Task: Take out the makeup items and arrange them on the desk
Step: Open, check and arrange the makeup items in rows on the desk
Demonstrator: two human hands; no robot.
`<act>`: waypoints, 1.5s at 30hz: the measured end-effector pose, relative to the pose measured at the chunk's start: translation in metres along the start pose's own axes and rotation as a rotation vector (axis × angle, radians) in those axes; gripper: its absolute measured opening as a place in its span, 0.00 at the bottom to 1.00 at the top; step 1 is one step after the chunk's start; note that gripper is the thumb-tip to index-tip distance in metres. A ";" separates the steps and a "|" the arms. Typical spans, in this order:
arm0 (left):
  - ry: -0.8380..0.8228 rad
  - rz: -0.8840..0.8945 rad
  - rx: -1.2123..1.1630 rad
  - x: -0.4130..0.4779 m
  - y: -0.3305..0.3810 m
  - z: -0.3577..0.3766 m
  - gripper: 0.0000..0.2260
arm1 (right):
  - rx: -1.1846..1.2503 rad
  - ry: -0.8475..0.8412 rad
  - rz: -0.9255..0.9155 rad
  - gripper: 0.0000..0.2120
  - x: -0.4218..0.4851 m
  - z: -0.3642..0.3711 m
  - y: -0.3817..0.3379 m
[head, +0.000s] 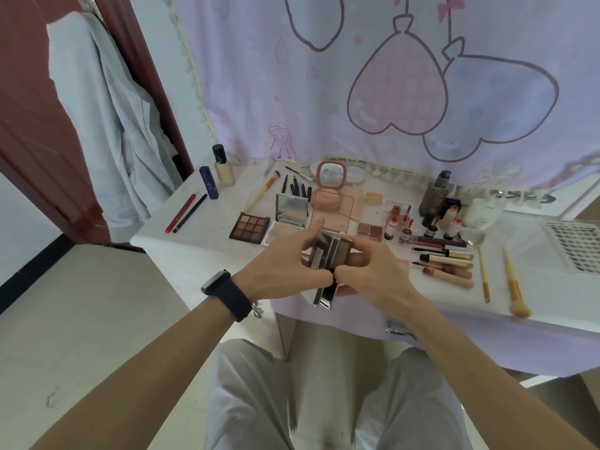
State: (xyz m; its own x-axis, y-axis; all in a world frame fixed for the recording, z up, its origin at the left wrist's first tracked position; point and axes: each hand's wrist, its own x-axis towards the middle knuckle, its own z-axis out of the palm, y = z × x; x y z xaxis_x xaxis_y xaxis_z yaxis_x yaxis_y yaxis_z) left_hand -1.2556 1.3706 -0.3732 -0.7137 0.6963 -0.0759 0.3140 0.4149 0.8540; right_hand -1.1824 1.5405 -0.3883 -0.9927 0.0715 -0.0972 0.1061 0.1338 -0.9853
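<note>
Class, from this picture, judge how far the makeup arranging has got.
Done: many items lie spread on the white desk, such as the brown nine-pan eyeshadow palette and the gold-capped tubes. In hand: both the left hand and right hand grip a shiny dark rectangular case above the desk's front edge. Left: setting that case down; no bag shows, so any further items cannot be judged.

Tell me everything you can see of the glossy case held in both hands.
The glossy case is a dark, elongated box with mirror-like brown and silvery faces; it looks like hard plastic or metal. It is held tilted above the front of the desk, one end pointing toward the person. The left hand grips its left side and the right hand pinches its right side. Whether it is open cannot be told.
</note>
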 end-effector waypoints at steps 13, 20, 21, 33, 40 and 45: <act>0.059 -0.196 -0.737 0.005 -0.017 -0.041 0.18 | 0.377 0.006 0.066 0.26 0.016 -0.008 -0.013; 0.236 -0.235 -0.934 0.000 -0.031 -0.045 0.07 | 0.465 0.016 0.078 0.22 0.018 0.003 -0.013; 0.248 -0.242 -0.952 -0.001 -0.031 -0.047 0.08 | 0.474 0.015 0.075 0.22 0.018 0.005 -0.014; 0.439 -0.259 -1.284 -0.014 -0.055 -0.039 0.16 | 0.240 0.127 0.108 0.12 0.040 0.031 -0.007; 0.581 -0.222 -1.348 -0.038 -0.084 -0.036 0.16 | -0.041 0.065 0.068 0.08 0.061 0.066 -0.018; 0.655 -0.257 -1.182 -0.052 -0.103 -0.065 0.15 | -0.337 0.009 -0.067 0.08 0.109 0.085 -0.041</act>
State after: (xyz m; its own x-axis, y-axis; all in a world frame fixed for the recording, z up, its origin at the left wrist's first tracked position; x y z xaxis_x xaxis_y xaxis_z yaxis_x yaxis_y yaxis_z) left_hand -1.2915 1.2533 -0.4241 -0.9359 0.1386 -0.3238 -0.3494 -0.4815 0.8038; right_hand -1.3002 1.4591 -0.3702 -0.9977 0.0597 -0.0314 0.0553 0.4577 -0.8874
